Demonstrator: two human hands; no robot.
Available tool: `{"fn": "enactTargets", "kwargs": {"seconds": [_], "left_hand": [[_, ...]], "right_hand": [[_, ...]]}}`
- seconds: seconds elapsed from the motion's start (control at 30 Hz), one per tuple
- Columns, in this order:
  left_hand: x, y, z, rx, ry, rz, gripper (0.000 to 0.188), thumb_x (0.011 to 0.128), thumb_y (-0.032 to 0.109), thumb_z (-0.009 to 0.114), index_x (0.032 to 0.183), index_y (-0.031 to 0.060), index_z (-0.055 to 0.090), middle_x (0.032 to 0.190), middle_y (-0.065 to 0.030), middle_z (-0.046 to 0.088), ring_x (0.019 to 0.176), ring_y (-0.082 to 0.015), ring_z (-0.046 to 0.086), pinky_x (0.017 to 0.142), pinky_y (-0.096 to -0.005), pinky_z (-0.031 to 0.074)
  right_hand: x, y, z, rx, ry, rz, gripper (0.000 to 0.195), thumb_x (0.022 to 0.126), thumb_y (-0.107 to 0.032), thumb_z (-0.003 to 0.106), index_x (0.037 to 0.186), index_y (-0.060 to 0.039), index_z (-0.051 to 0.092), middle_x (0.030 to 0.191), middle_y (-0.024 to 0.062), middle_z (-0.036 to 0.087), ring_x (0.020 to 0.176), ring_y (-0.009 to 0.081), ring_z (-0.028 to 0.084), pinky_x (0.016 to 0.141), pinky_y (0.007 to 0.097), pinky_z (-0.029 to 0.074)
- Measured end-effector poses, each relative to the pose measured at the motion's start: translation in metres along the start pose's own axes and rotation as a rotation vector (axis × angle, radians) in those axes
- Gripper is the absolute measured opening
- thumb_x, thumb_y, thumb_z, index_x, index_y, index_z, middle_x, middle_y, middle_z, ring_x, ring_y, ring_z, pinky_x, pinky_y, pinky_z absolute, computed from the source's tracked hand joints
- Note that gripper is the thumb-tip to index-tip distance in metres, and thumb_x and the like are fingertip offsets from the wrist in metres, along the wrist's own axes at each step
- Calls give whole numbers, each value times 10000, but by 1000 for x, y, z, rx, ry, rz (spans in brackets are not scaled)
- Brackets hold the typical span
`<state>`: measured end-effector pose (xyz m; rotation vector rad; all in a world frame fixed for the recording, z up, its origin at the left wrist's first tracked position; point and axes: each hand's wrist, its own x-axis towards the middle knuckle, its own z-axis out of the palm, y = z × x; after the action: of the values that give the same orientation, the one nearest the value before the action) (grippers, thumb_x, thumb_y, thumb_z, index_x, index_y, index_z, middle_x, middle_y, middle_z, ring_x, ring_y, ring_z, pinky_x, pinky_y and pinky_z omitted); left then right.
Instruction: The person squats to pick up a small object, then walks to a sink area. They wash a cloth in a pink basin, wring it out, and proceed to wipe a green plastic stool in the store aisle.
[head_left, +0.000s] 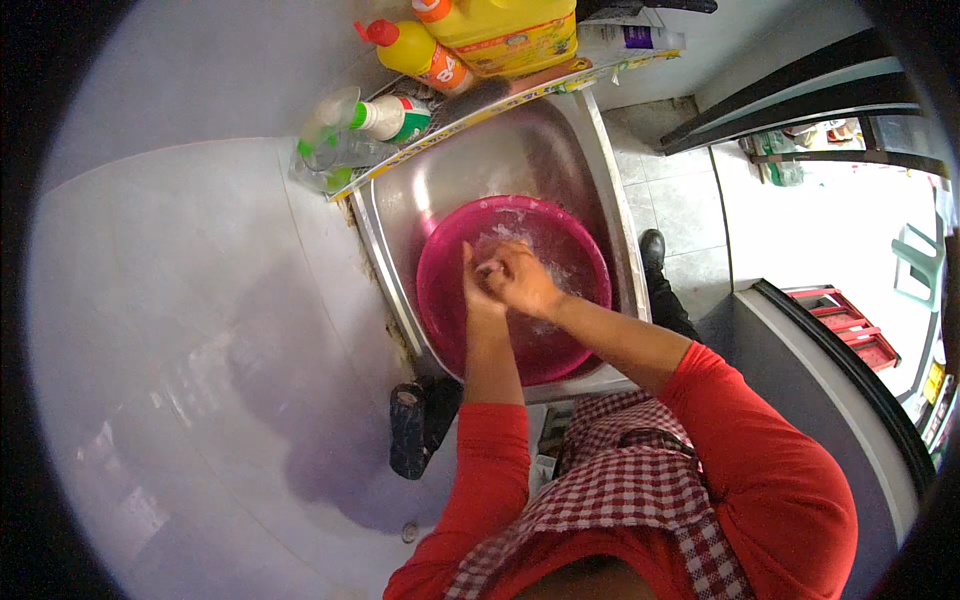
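Note:
A round pink plastic basin sits in a stainless steel sink, with water and whitish suds or splashes in it. My left hand is over the basin, thumb up, its palm turned towards the other hand. Pressed against it, my right hand has its fingers curled in. A small pale pinkish patch shows between the two; blur hides whether it is an object or fingertips. Both hands look wet.
Along the back, a wire shelf holds a yellow bottle with a red cap, a yellow jug, a white-and-green bottle, a clear spray bottle and a brush. A tiled wall stands left; a black shoe is right.

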<state>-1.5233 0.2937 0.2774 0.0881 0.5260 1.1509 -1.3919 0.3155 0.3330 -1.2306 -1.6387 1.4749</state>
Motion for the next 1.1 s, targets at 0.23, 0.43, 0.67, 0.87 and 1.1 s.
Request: {"fn": "enactTargets", "kwargs": {"seconds": [0.23,0.43,0.67,0.87,1.1], "left_hand": [[70,1,116,137,433,147,351,947,210,353,1213,9,464,1241,-129,494,1139,-249,477,992,-380,364],[78,34,58,106,-113,215,415,869,208,495,1253,60,439,1240,-83,497,1124,-221,486,977,-347,379],[87,36,62,364,-83,257,398,921,250,419,1279,76,422,1278,-83,464,1169,-205,441,998,-375,345],[108,-3,139,250,368,136,462,894,258,466,1309,72,388,1175,-89,500,1118,-246,462,974,-406,368],[94,18,130,453,419,150,416,934,224,395,1315,59,371,1316,-107,427,1199,-226,417,1018,-374,314]], "right_hand": [[78,14,-19,-47,441,-53,291,734,-164,549,972,0,514,925,189,545,890,347,520,802,426,405],[82,-29,-6,106,479,61,533,860,-307,436,1258,44,386,1242,283,423,1214,401,349,1053,368,237],[114,-25,-58,250,194,264,519,918,-328,337,1308,14,353,1353,280,303,1278,379,272,1077,379,208],[131,30,-57,-49,452,93,475,922,-308,347,1275,5,400,1277,283,394,1202,386,379,1035,419,280],[109,14,-30,220,403,16,435,917,-290,371,1231,3,435,1224,285,435,1140,405,435,952,434,367]]}}
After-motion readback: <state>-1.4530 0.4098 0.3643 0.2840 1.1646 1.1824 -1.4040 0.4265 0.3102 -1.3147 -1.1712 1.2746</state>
